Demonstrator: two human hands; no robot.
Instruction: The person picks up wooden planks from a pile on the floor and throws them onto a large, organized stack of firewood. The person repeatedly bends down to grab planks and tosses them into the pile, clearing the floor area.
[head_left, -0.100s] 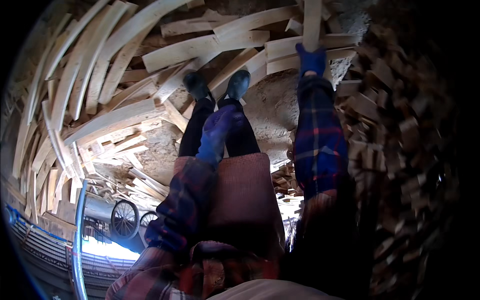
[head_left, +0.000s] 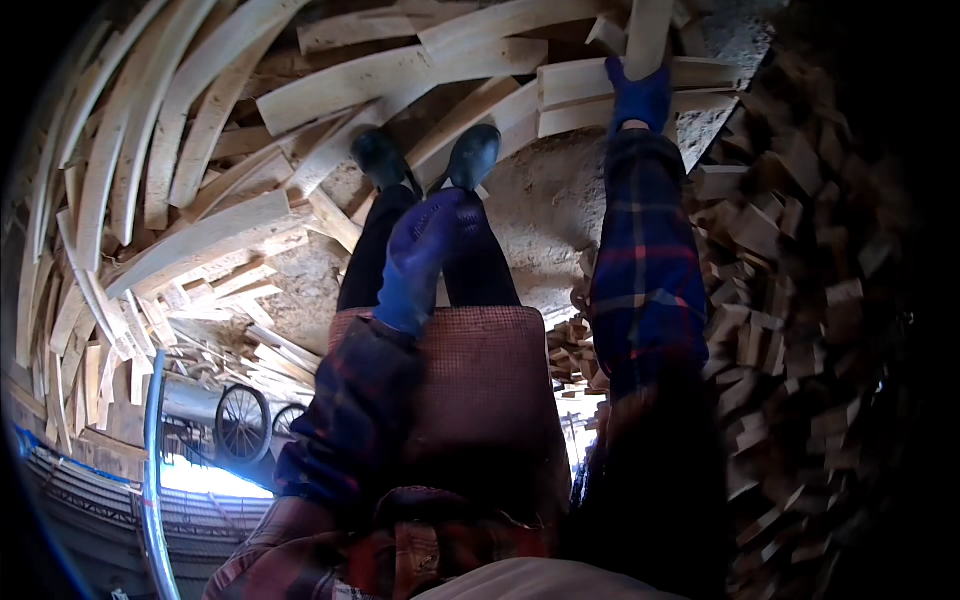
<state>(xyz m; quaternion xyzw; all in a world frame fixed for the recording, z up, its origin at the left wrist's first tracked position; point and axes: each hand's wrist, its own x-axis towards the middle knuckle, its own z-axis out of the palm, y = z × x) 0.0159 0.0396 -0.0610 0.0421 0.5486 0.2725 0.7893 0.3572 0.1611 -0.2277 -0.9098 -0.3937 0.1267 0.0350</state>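
My right hand [head_left: 640, 97], in a blue work glove, reaches far forward and is closed on the near end of a wooden plank [head_left: 648, 38]. That plank points away from me, and its far end is cut off by the top edge. Beneath it, pale boards [head_left: 585, 85] lie crosswise on the pile. My left hand [head_left: 425, 245], also gloved in blue and purple, hangs in front of my legs with its fingers curled together; nothing shows in it. Plaid sleeves cover both arms.
Long planks [head_left: 345, 90] lie scattered ahead and to the left, some close to my dark shoes [head_left: 473, 157]. A heap of short wood offcuts [head_left: 770, 230] rises on the right. Bare ground [head_left: 540, 215] shows beside my feet. Behind at left are a spoked wheel [head_left: 243, 425] and a metal pole [head_left: 155, 470].
The whole view has shifted slightly. My right hand stays on the plank, and the plank appears a little farther right and higher. My left hand remains in front of my legs.
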